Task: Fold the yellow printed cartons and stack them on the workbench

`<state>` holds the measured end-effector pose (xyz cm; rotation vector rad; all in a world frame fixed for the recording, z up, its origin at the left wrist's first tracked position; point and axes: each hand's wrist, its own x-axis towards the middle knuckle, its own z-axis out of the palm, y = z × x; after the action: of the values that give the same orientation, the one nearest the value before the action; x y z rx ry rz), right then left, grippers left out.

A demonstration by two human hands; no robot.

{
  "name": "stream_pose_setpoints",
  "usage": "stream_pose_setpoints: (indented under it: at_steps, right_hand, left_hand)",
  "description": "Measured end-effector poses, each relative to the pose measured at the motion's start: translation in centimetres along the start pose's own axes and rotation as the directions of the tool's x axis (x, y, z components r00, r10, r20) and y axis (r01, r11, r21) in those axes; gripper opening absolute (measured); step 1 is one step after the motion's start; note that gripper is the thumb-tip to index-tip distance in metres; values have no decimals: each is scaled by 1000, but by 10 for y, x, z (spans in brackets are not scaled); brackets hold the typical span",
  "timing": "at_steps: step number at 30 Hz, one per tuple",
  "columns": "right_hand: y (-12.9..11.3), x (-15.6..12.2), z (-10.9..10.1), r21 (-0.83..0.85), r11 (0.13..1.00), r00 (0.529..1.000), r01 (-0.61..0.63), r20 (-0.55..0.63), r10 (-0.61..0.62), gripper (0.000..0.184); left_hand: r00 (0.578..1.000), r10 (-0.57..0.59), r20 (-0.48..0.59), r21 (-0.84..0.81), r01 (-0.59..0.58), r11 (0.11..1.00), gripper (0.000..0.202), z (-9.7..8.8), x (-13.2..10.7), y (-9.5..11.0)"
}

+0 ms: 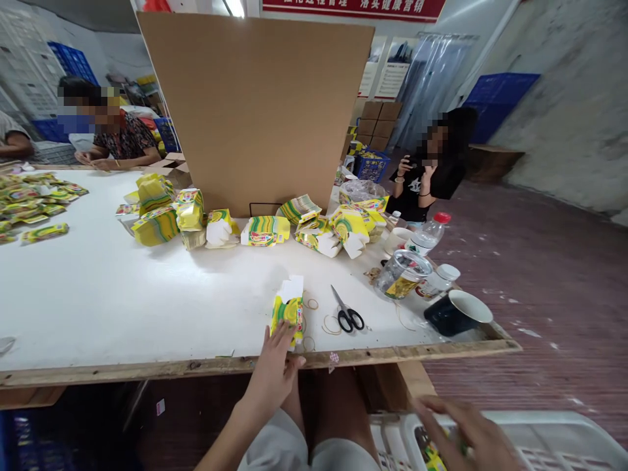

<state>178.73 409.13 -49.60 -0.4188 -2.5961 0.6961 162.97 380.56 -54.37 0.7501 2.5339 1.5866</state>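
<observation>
My left hand (277,366) lies with its fingers stretched out on a small stack of flat yellow-green printed cartons (287,307) near the table's front edge. The cartons' white flaps point away from me. Down at the lower right, my right hand (468,425) is over a white plastic basket (549,418). Motion smears its fingers, so I cannot tell whether it holds anything. Yellow-green packets (434,458) show in the basket just below it. Black-handled scissors (349,317) and several rubber bands (311,303) lie right of the cartons.
Bundles of folded cartons (265,231) line the table before a tall cardboard sheet (255,111). A dark mug (456,314), a clear jar (402,275) and bottles (432,232) crowd the right edge. Filled packets (34,196) lie far left. Other people (122,137) sit beyond the table.
</observation>
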Motion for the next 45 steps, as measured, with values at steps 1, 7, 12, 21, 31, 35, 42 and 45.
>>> stream_pose_setpoints:
  at_steps: [1,7,12,21,31,35,42,45]
  right_hand:
    - [-14,5,21,40,999,1000,-27,1,27,34]
    - [-111,48,127,76,996,985,-53,166,40,27]
    - [-127,55,139,41,997,966,-58,253,46,24]
    - [-134,72,159,-5,993,928,-122,355,116,24]
    - [-130,68,161,255,967,968,-9,244,-55,28]
    - [-132,60,160,320,947,981,-37,191,-26,32]
    - [-149,44,131,361,931,993,50,82,-85,26]
    - [-163,36,113,390,899,979,201,-101,-175,23]
  left_hand:
    - [1000,5,19,-1,-5,1000,55,3,0,-2]
    - [1000,7,15,-8,-7,1000,58,5,-3,-3]
    - [995,-17,-94,2,17,1000,50,-12,-4,-16]
    - [910,-389,-145,-461,286,840,65,-13,33,-29]
    - [906,-420,-41,-743,254,619,42,-27,45,-17]
    - [914,-378,-147,-812,107,574,36,-23,41,-7]
    - [889,-372,-268,-879,-68,471,36,-33,25,3]
    - [884,-373,-281,-902,-110,417,40,-40,13,12]
